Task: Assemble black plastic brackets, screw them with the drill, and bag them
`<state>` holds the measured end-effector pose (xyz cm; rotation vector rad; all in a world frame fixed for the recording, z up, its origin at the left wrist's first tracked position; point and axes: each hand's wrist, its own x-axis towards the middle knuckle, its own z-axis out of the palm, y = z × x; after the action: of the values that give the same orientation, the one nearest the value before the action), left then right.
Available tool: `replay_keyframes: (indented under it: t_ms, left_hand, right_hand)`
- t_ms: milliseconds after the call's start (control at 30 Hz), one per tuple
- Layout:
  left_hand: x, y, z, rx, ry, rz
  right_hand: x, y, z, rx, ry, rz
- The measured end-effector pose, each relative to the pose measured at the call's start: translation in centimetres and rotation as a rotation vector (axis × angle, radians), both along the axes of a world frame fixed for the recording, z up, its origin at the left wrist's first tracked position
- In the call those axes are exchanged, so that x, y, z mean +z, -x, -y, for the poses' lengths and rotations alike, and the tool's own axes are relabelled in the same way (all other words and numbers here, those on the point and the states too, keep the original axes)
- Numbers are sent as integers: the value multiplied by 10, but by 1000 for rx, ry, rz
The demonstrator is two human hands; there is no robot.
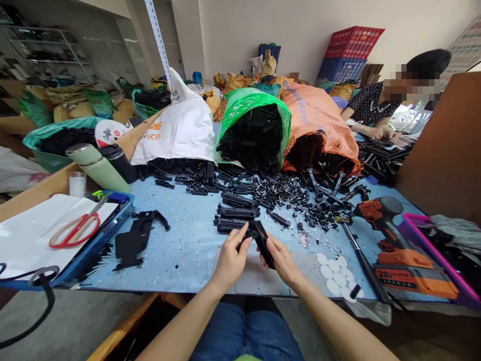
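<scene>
Between my two hands, just above the front of the blue table (180, 250), is a hinged black plastic arm (264, 244), bent at its joint. My left hand (233, 253) is closed on the joint end, thumb against it. My right hand (281, 258) grips the longer bar, which slants down to the right. Right behind my hands lies a stack of similar black arms (236, 213). Beyond it spreads a pile of small screws and black knobs (281, 193). White round discs (334, 273) lie to the right of my right hand.
An orange cordless drill (406, 250) and a hammer (361, 255) lie at right. Green (240, 100), white (180, 125) and orange (319, 118) sacks of black parts stand behind. At left are red scissors (75, 230), a black bracket (133, 240) and a green bottle (99, 168). A co-worker (383, 105) works at far right.
</scene>
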<state>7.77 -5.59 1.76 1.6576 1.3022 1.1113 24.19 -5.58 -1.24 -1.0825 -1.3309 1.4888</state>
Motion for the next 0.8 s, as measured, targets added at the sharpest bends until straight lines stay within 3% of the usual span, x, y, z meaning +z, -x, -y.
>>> replay_keyframes:
  t_ms: [133,267,467,600,700,800]
  left_hand:
    - [10,2,6,18,-69,-139]
    - [9,-3,14,34,-120,-132]
    - [4,-34,23,364,-310,81]
    - [3,-28,16,251,-369,81]
    - [-9,-19,11,179,-337,38]
    - [-28,-15,17,275,-157,-39]
  right_hand:
    - [2,-17,-1,39,-165,144]
    - [11,-29,-1,107,-329,314]
    - [4,1,17,-67,-445,245]
    - [-1,17,28,-133,-475,278]
    - [-4,19,31,-144,-471,339]
    - [-6,7,18,10,-463,545]
